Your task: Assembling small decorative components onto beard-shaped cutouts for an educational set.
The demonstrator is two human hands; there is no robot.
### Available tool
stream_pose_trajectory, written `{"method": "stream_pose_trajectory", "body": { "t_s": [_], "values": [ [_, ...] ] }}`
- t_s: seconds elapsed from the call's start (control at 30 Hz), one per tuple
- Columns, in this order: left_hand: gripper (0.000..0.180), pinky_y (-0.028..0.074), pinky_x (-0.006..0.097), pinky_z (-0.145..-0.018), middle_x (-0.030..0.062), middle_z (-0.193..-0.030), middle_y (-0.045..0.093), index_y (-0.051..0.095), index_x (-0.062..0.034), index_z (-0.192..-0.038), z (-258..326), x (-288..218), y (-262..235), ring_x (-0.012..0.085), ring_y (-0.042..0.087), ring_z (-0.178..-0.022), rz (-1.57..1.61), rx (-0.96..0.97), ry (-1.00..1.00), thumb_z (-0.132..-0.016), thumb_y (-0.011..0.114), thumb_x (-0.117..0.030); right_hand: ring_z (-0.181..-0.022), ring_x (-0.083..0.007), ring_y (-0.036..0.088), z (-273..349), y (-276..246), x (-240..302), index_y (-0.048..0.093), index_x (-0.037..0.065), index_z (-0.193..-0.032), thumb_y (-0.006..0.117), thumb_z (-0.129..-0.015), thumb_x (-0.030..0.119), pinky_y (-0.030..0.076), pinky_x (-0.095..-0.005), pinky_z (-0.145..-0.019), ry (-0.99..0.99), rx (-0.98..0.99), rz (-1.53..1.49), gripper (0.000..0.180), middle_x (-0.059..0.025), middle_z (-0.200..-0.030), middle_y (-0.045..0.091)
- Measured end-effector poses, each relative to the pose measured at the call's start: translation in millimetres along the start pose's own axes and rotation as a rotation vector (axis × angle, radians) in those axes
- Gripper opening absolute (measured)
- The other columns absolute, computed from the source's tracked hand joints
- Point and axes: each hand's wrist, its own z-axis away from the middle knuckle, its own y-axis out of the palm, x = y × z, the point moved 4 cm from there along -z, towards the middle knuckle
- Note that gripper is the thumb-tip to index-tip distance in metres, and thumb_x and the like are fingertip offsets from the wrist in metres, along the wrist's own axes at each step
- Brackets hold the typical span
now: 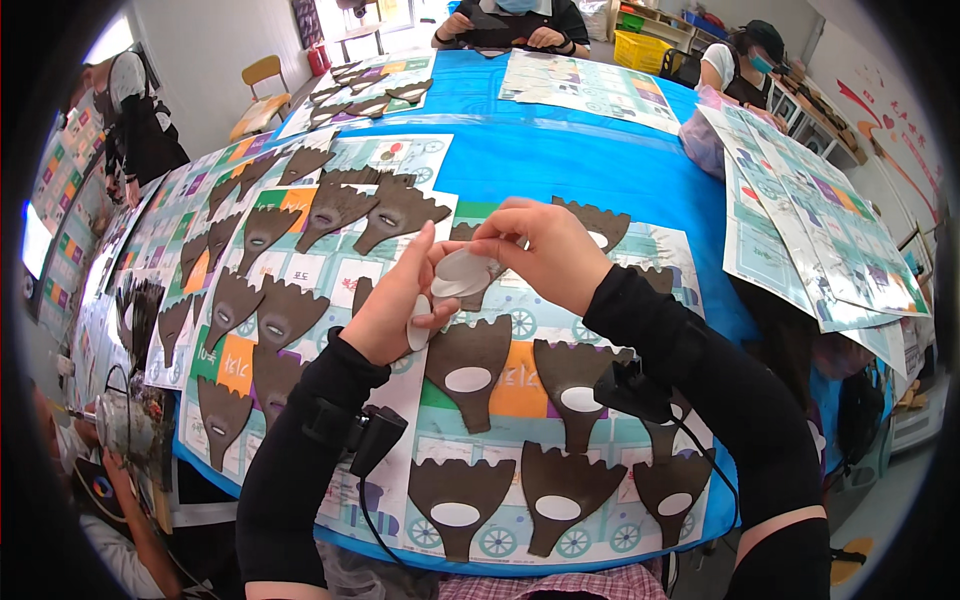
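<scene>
My left hand (pixel 392 298) holds several white oval pieces (pixel 462 272) fanned between thumb and fingers, with another oval (pixel 418 322) lower in the fingers. My right hand (pixel 555 245) pinches at the upper edge of the ovals; what lies exactly between its fingertips is partly hidden. Below the hands lie dark brown fan-shaped pieces with jagged tops and narrow stems. One brown piece (pixel 468 400) has a white oval on its middle, as does a brown piece (pixel 575 420) beside it and several nearer the table's front edge.
Printed sheets (pixel 660 250) lie over a blue table cover (pixel 570 165). More brown pieces (pixel 280 310), each with a small slit-like mark, spread over the left side. Loose sheets (pixel 810 230) overhang the right edge. Several people sit or stand around; one (pixel 515 25) handles dark material across the table.
</scene>
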Motion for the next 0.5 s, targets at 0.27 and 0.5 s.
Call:
{"method": "stream_pose_trajectory", "body": {
  "t_s": [0.27, 0.5],
  "values": [
    [0.031, 0.041, 0.026, -0.052, 0.0024, -0.069, 0.057, 0.063, -0.0049, -0.110, -1, 7, -32, 0.0122, 0.053, -0.060, -0.661, -0.176, 0.249, -0.096, 0.051, -0.029, -0.065, -0.0077, 0.060, -11, 11, -50, 0.064, 0.000, -0.094, 0.062, -0.093, 0.021, 0.048, -0.0218, -0.055, 0.383, -0.146, -0.498, 0.021, -0.0020, -0.079, 0.064],
    [0.029, 0.049, 0.042, -0.064, 0.0153, -0.079, 0.064, 0.064, -0.0061, -0.113, -1, 24, -10, 0.0315, 0.063, -0.073, -1.760, -0.226, 0.304, -0.089, 0.050, -0.018, -0.068, -0.0174, 0.060, 3, 51, -108, 0.064, -0.001, -0.082, 0.069, -0.085, 0.033, 0.048, -0.0316, -0.062, 0.533, -0.104, -0.095, 0.035, -0.0086, -0.075, 0.063]
  ]
}}
